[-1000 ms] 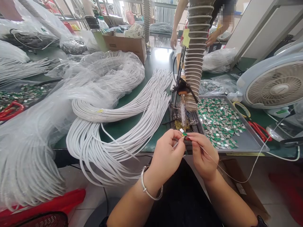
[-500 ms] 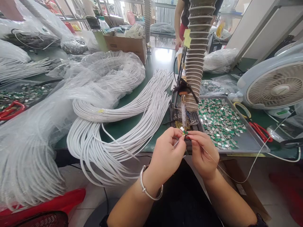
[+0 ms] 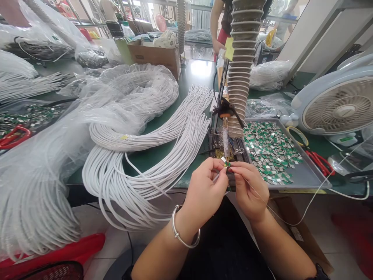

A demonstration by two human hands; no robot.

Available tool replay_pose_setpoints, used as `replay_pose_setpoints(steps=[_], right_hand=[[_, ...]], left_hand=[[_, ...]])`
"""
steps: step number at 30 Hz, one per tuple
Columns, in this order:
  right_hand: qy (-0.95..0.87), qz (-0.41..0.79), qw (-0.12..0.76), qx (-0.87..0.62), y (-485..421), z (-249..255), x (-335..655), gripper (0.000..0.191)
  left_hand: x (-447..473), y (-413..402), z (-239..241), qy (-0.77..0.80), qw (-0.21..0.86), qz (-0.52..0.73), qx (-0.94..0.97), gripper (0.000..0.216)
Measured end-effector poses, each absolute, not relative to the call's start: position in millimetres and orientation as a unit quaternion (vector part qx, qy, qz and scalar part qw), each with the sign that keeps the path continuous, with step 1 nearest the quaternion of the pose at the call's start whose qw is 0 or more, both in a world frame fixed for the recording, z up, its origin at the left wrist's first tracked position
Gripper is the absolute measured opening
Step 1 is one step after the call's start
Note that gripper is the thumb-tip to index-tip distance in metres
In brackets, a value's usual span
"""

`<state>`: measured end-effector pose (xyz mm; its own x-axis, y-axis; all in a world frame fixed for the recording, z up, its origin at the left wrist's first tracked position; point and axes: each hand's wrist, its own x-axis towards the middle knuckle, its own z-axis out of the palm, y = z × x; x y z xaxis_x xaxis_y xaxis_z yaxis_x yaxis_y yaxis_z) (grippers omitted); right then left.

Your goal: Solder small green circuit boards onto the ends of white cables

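Two hands (image 3: pixel 204 191) (image 3: pixel 251 191), one bracelet (image 3: pixel 184 234), one fan (image 3: pixel 335 105), one tray (image 3: pixel 309 182), one cardboard box (image 3: pixel 154 56).

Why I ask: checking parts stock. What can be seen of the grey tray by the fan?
The grey tray is a shallow rectangular pan, metal by its look, with a low raised rim, lying flat at the near edge of the green bench. Many small green and silvery pieces cover its left and middle; its near right corner is bare. A yellow tape ring overlaps its far rim, and red-handled scissors lie along its right side.
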<state>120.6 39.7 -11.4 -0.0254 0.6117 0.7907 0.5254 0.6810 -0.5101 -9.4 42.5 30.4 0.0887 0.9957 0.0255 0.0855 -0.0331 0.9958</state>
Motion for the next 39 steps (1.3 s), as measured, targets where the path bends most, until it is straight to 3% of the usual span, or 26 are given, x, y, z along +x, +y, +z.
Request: replay_pose_setpoints(steps=[17,26,32,35,39], right_hand=[[-0.734,0.076,0.540,-0.405,21.8,-23.8,130.4,0.026],[-0.744,0.089,0.492,-0.444,12.3,-30.3,132.1,0.023],[-0.782,0.081,0.470,-0.402,10.0,-35.6,129.6,0.023],[-0.798,0.093,0.450,-0.390,5.1,-32.2,130.8,0.021],[-0.826,0.134,0.399,-0.375,-4.4,-32.2,136.8,0.020]], left_hand=[[-13.0,26.0,4.6,0.485,0.464,0.401,0.624,0.009],[-27.3,3.6,-1.6,0.474,0.312,0.348,0.746,0.013],[-43.9,14.1,-8.0,0.577,0.086,0.368,0.724,0.018],[-52.6,22.7,-8.7,0.616,-0.009,0.313,0.722,0.021],[-56.8,33.0,-7.7,0.651,-0.059,0.205,0.729,0.030]])
